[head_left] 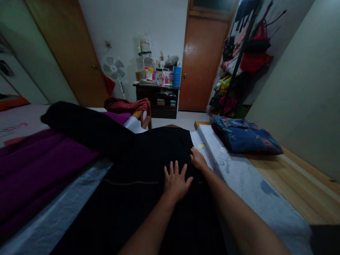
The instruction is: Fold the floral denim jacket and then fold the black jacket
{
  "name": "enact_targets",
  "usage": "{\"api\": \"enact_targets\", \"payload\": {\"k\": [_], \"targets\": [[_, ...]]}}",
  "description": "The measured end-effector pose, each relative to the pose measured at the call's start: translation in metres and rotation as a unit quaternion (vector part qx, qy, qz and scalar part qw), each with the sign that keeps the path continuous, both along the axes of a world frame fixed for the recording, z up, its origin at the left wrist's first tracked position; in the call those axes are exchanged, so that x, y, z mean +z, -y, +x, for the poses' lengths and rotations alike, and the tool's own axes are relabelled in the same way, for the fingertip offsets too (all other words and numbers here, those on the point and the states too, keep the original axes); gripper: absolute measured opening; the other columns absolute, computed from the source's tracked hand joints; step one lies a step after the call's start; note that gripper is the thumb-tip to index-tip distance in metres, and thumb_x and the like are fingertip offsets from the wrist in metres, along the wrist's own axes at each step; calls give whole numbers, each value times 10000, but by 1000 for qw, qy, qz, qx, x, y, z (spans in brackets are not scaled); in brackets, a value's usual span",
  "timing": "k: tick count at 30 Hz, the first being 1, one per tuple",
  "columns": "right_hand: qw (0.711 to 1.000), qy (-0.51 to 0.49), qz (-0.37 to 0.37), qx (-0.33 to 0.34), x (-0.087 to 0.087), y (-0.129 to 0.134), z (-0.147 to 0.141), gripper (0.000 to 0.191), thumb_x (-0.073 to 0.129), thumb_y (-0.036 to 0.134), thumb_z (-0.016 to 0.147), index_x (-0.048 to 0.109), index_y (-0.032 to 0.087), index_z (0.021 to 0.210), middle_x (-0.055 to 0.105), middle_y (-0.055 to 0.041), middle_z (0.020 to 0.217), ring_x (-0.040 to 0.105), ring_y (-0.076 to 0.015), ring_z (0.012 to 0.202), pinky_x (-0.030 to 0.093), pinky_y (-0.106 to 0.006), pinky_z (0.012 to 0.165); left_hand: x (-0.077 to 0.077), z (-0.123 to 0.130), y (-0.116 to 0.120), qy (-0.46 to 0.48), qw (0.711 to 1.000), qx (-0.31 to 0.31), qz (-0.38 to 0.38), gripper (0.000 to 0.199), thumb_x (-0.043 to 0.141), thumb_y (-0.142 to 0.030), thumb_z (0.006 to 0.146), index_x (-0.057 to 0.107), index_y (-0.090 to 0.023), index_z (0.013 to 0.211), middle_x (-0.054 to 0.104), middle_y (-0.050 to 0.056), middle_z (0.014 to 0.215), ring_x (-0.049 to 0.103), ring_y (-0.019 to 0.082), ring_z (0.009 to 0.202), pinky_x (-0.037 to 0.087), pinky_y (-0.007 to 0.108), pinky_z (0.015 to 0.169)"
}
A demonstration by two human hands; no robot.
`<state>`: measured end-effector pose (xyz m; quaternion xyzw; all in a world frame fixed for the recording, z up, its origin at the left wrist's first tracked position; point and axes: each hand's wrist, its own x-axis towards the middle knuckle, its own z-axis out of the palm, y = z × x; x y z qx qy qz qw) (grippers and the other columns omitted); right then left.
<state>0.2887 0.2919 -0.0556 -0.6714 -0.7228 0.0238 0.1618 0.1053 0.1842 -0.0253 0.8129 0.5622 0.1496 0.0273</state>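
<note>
A large black garment (pixel 124 209) is spread over the bed in front of me, with a thin pale line running across it. One black part, shaped like a sleeve (pixel 87 124), reaches out to the left over a purple cloth (pixel 45 170). My left hand (pixel 176 182) lies palm down on the garment, fingers spread and nothing in them. Just to its right, my right hand (pixel 198 159) rests at the garment's right edge. Its fingers are partly extended across the edge, and I see no fold of cloth pinched between them.
On the right, a folded blue patterned garment (pixel 247 134) lies by the pale sheet (pixel 255 184) and wooden boards (pixel 300 177). Reddish cloth (pixel 127 105) hangs over a wooden frame at the left. Beyond stand a fan (pixel 114 67), a dark cabinet (pixel 156 101) and hanging bags (pixel 255 60).
</note>
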Motion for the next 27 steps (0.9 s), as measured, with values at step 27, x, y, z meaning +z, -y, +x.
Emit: {"api": "enact_targets", "payload": {"k": [27], "targets": [[999, -29, -4, -15, 12, 182, -37, 544, 340, 313, 950, 382, 90, 1445, 328, -137, 1530, 229, -243, 1438, 264, -421, 1145, 5, 0, 7, -36, 999, 8, 25, 550, 305, -542, 947, 360, -342, 1457, 373, 118, 1508, 293, 366, 1389, 203, 615, 1089]]}}
